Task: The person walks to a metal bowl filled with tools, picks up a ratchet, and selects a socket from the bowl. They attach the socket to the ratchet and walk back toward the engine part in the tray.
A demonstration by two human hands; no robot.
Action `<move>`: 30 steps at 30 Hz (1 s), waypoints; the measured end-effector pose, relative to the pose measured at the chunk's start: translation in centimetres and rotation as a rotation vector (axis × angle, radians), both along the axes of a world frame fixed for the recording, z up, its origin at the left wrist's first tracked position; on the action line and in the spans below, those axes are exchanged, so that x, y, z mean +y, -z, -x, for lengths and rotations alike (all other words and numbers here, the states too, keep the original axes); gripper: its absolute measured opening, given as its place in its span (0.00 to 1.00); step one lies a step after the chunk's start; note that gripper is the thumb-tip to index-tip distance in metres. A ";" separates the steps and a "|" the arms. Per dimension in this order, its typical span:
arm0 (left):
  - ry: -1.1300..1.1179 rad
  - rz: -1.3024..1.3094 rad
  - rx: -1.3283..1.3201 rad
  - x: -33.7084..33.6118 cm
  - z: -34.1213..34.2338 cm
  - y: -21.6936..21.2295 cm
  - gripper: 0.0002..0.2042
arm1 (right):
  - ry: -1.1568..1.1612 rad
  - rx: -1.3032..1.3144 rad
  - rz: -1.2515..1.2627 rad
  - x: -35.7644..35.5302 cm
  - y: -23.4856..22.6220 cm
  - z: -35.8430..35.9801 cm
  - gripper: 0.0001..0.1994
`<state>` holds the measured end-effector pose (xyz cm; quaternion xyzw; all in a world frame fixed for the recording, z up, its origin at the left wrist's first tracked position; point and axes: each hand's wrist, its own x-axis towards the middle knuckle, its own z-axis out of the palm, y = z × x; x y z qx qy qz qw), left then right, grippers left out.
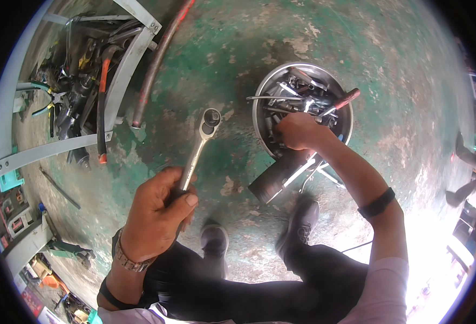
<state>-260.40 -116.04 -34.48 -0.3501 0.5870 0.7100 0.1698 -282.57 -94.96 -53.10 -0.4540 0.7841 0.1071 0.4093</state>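
Over the worn green floor [238, 70], left hand [157, 213] is wrapped tight around the handle of a ratchet wrench [200, 146], its round drive head pointing up and away, just left of the steel bowl [259, 108]. Right hand [297, 131] is down inside that bowl, fingers curled among sockets and bits [297, 92]; whether it grips one, can't tell. A big black socket [276, 178] lies against the bowl's near rim. Far left of the bowl, a metal rack [124, 70] crammed with tools.
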 end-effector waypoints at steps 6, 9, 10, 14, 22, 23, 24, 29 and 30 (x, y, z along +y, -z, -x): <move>-0.020 0.017 0.007 0.5 -0.3 -0.2 0.11 | 0.065 -0.061 -0.060 -0.3 -0.8 -0.1 0.15; 0.009 0.022 0.025 0.4 -0.3 -0.2 0.11 | 0.111 -0.115 -0.030 -0.4 -1.3 0.2 0.16; 0.019 0.028 0.028 0.4 -0.3 -0.2 0.12 | 0.123 -0.147 -0.040 -0.3 -1.4 0.4 0.16; 0.017 0.041 0.029 0.4 -0.4 -0.2 0.12 | 0.058 -0.092 -0.123 -0.6 -0.9 0.0 0.16; 0.015 0.025 0.032 0.4 -0.7 -0.4 0.12 | 0.182 -0.161 -0.082 0.0 -0.5 0.1 0.15; 0.016 0.024 0.032 0.4 -0.6 -0.4 0.12 | 0.191 -0.193 -0.059 0.1 -0.5 0.2 0.14; 0.009 0.021 0.034 0.4 -0.5 -0.3 0.11 | 0.180 -0.169 -0.091 0.1 -0.3 0.2 0.14; 0.022 0.032 0.028 0.4 -0.3 -0.2 0.11 | 0.004 -0.095 -0.090 -0.4 0.5 -0.2 0.14; 0.016 0.026 0.028 0.4 -0.2 -0.1 0.11 | 0.009 -0.109 -0.060 -0.4 0.5 -0.2 0.14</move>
